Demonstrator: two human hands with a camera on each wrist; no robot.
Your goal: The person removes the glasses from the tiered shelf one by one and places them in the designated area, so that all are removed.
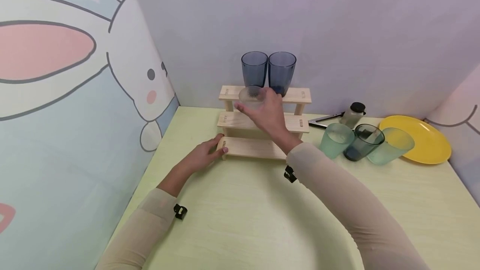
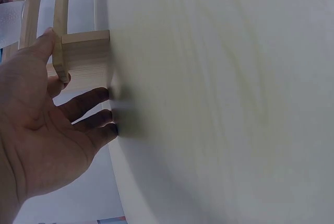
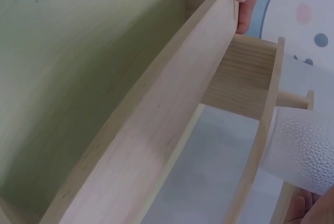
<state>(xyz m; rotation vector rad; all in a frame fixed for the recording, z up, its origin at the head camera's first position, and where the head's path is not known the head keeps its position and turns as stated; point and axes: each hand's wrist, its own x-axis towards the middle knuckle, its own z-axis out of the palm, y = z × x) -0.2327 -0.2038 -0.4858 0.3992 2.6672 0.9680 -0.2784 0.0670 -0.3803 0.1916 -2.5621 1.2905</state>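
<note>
A three-tier wooden rack (image 1: 255, 148) stands near the back wall. My left hand (image 1: 202, 153) pinches the left end of its lowest shelf, while the other fingers reach down to the tabletop in the left wrist view. My right hand (image 1: 273, 116) grips a clear cup (image 1: 249, 97) over the middle shelf, just in front of the top one. Pebbled texture shows on the cup (image 3: 302, 148) in the right wrist view; only part of that hand appears there. On the top shelf, two dark blue glasses (image 1: 254, 69) (image 1: 281, 71) stand upright side by side.
Right of the rack are a green cup (image 1: 335, 138), a dark glass (image 1: 361, 143) and a tilted pale green cup (image 1: 388, 147). Behind them lie a black-capped jar (image 1: 352, 116), a black-and-silver tool (image 1: 326, 121) and a yellow plate (image 1: 431, 138). A printed curtain (image 1: 75, 170) borders the left.
</note>
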